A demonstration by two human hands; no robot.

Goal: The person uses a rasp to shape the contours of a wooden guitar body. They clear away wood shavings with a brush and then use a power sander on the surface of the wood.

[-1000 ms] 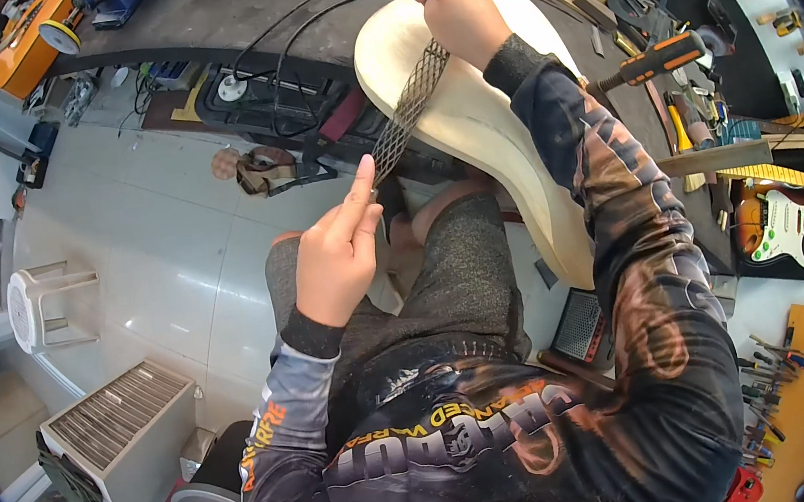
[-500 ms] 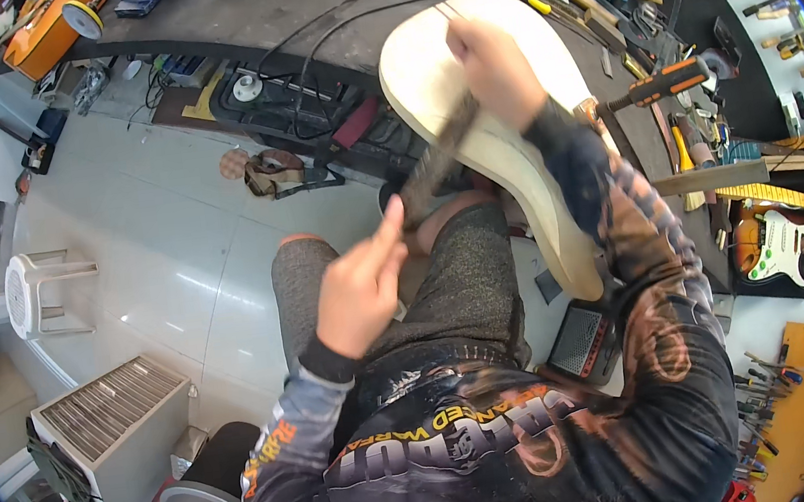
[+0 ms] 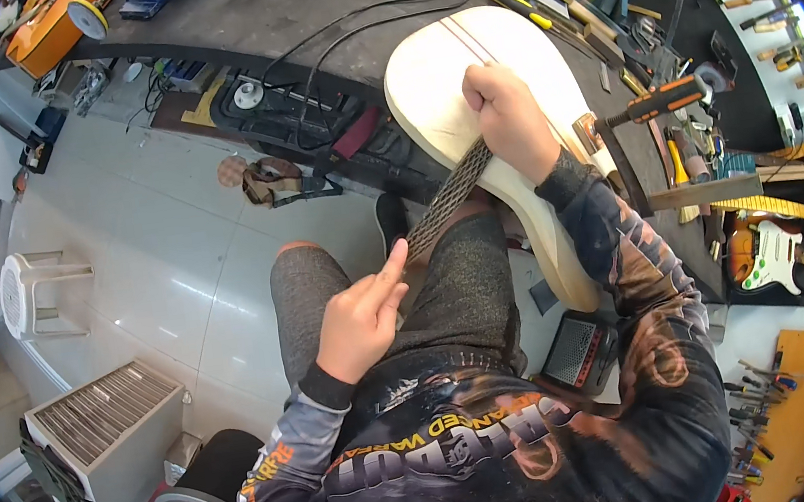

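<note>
A pale, unfinished wooden guitar body [image 3: 431,77] lies at the bench edge, its near horn pointing toward me. Against its left edge rests a saw rasp [image 3: 454,184] with a dark lattice blade, slanting down to the left over my lap. My right hand [image 3: 512,122] is closed in a fist around the rasp's far end, above the wood; its grip is hidden by the fingers. At the near end, my left hand [image 3: 361,321] holds the tip, index finger stretched along it. A clamp [image 3: 660,101] with an orange and black handle stands beside the body, at its right.
Black cables [image 3: 344,27] cross the dark workbench [image 3: 222,12]. Several hand tools and wood strips crowd its far right. A sunburst electric guitar [image 3: 768,251] lies to the right. Below are a small amplifier [image 3: 580,350], a white stool [image 3: 31,296] and a grey slatted-top box [image 3: 113,427].
My right hand and the rasp have come nearer to me across the edge of the guitar body. The blade, blurred before, now shows sharply. My left hand stays at the tip.
</note>
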